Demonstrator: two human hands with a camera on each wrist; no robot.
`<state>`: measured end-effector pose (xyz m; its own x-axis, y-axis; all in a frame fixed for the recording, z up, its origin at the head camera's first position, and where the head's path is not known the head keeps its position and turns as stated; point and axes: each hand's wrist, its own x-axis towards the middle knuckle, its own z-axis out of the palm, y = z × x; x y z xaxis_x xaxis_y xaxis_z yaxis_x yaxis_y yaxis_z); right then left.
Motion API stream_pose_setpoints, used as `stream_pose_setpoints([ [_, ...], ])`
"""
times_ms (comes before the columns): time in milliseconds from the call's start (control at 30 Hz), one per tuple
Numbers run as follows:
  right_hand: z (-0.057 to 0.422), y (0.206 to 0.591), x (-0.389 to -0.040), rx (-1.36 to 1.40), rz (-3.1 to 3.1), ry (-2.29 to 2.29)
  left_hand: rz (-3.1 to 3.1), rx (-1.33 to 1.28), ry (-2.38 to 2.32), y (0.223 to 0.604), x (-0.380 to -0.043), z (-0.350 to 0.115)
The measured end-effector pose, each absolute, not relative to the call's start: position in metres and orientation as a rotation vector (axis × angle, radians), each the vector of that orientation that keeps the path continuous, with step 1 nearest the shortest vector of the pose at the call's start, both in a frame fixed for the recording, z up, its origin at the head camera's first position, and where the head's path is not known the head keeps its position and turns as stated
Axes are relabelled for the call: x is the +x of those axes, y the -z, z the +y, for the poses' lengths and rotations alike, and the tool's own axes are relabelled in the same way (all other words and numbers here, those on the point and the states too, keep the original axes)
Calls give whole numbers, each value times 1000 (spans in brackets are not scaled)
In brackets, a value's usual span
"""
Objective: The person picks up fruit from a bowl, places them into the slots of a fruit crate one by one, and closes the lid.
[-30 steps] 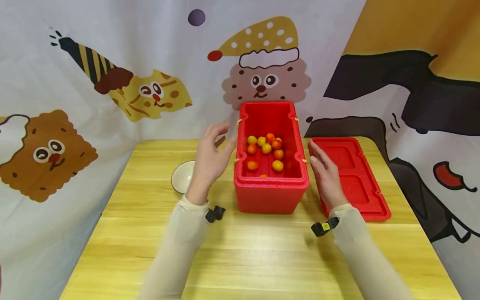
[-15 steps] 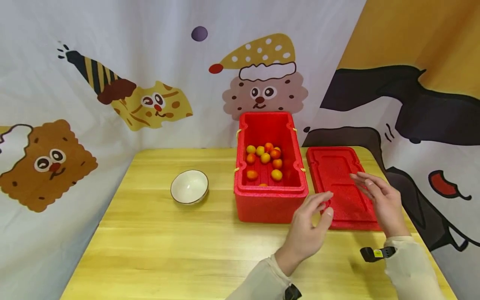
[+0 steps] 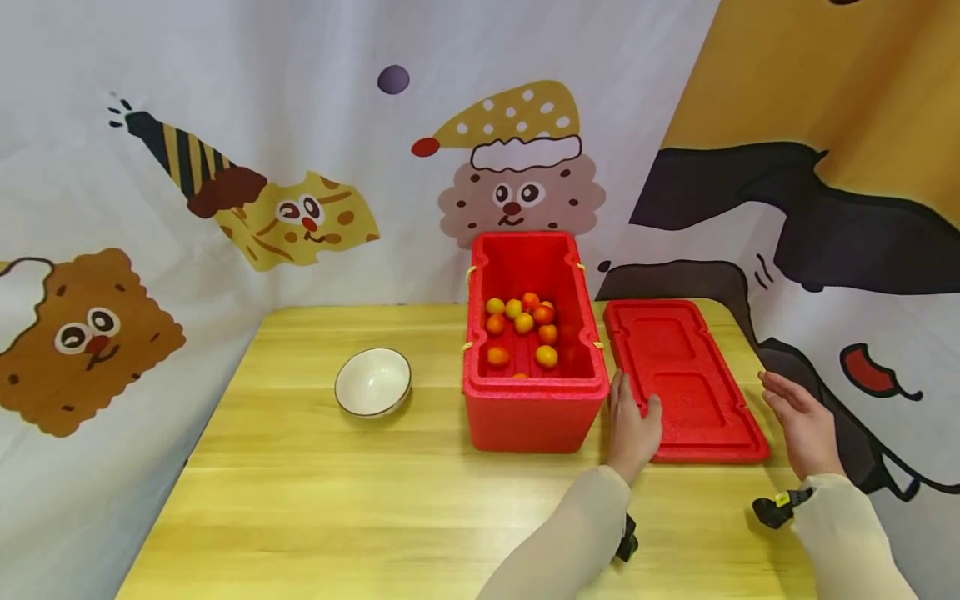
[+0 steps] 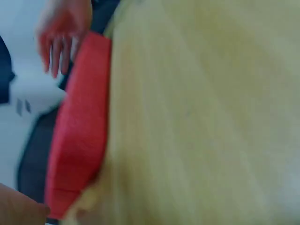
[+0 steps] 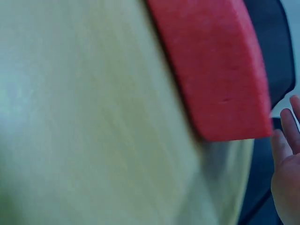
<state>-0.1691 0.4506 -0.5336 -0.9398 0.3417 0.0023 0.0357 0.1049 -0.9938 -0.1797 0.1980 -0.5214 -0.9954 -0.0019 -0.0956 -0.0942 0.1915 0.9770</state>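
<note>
A red foam lid (image 3: pixel 693 400) lies flat on the table at the right, its recessed side up. My left hand (image 3: pixel 633 433) is between the lid and a red foam box (image 3: pixel 525 421), fingers extended and thumb apart, near the lid's left edge. Beyond the lid's right edge hovers my right hand (image 3: pixel 808 433), palm facing the lid, fingers straight. Neither hand holds anything. Several small yellow and orange fruits (image 3: pixel 523 322) lie in the open box. In the left wrist view, the side of the lid (image 4: pixel 82 117) shows blurred; the right wrist view catches its corner.
To the left of the box stands a white bowl (image 3: pixel 373 383) with a dark rim. The wooden table (image 3: pixel 337 500) ends at a curtain (image 3: pixel 315 100) printed with cartoon figures. Yellow cords run along the box's sides.
Both hands have moved right from beside the box to either side of the lid. The left hand has swung across in front of the box. The box, bowl and lid stay in place.
</note>
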Motion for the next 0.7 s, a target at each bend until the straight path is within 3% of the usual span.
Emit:
stream_pose_setpoints([
  [167, 444, 548, -180, -426, -2195, -2012, 2375, -199, -1875, 539, -199, 200],
  [433, 446, 558, -190, -571, -2576, -1764, 2355, -84, -1926, 560, -204, 197],
  [700, 451, 557, -189, -704, -2405, -2027, 2123, -74, -2156, 569, -207, 202],
])
